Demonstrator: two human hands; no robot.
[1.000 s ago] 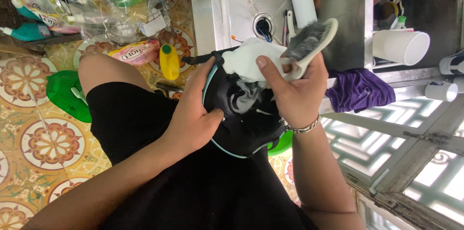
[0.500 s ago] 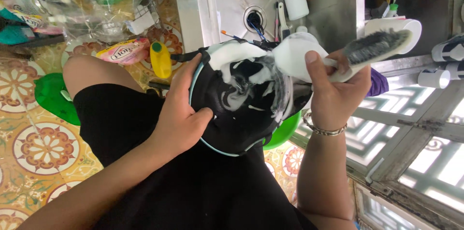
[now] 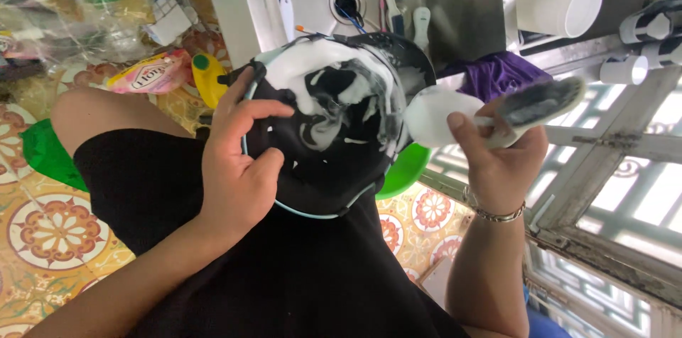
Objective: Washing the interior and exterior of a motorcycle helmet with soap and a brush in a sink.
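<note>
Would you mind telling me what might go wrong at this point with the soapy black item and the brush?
The foam covering the black item may make it slip from the left hand, which grips only its edge. Foam could also drip onto the black clothing beneath. The right hand holds the brush beside a window frame, so suds might flick there.

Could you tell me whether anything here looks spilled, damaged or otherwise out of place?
Nothing looks damaged. The black cap held by the left hand is smeared with white foam across its top, matching the scrub brush in the right hand. The clutter of bottles and packets on the tiled floor looks untidy but not spilled.
</note>
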